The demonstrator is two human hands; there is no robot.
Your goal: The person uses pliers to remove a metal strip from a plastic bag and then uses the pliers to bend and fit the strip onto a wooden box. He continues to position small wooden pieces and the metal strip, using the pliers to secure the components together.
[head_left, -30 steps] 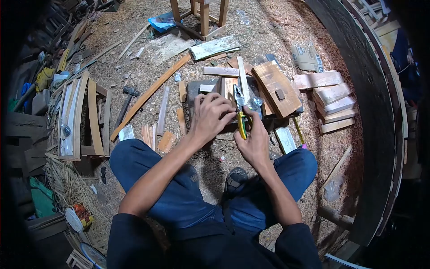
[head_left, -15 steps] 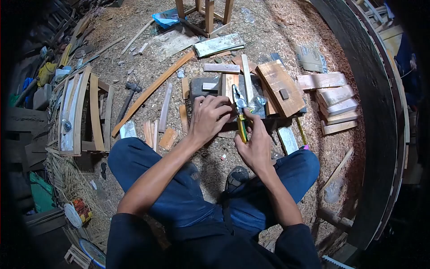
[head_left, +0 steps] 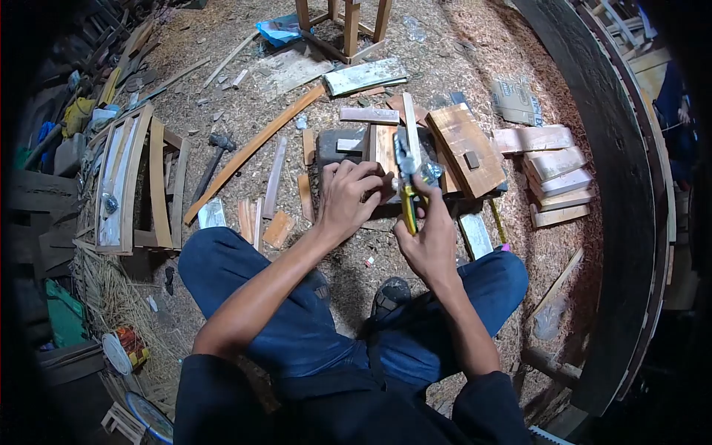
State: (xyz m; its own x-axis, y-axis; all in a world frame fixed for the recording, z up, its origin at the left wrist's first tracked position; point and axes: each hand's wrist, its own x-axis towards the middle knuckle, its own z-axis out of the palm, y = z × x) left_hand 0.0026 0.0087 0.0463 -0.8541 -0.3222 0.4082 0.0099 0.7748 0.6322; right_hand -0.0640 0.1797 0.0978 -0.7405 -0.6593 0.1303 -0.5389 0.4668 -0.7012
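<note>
My right hand (head_left: 430, 233) is closed round the yellow-and-green handles of a pair of pliers (head_left: 409, 202). Their metal head points away from me and looks smeared by motion. Fingers bent, my left hand (head_left: 347, 194) grips the near end of a light wooden block (head_left: 383, 146); its fingertips are partly hidden. That block lies on a dark low work block (head_left: 328, 142). Just beyond the pliers are a thin wooden strip (head_left: 411, 126) and a small clear plastic bag (head_left: 433, 172). A thick wooden board (head_left: 467, 144) rests to the right.
A hammer (head_left: 217, 152) and a long curved wooden strip (head_left: 261, 137) lie on the shaving-covered floor to the left. Stacked wood pieces (head_left: 558, 172) sit at right, near a big dark beam (head_left: 593, 111). A slatted wooden frame (head_left: 157, 185) stands at left; stool legs (head_left: 351, 30) stand ahead.
My right hand has moved the pliers slightly to the right, away from the near end of the wooden block. My left hand stays almost in place.
</note>
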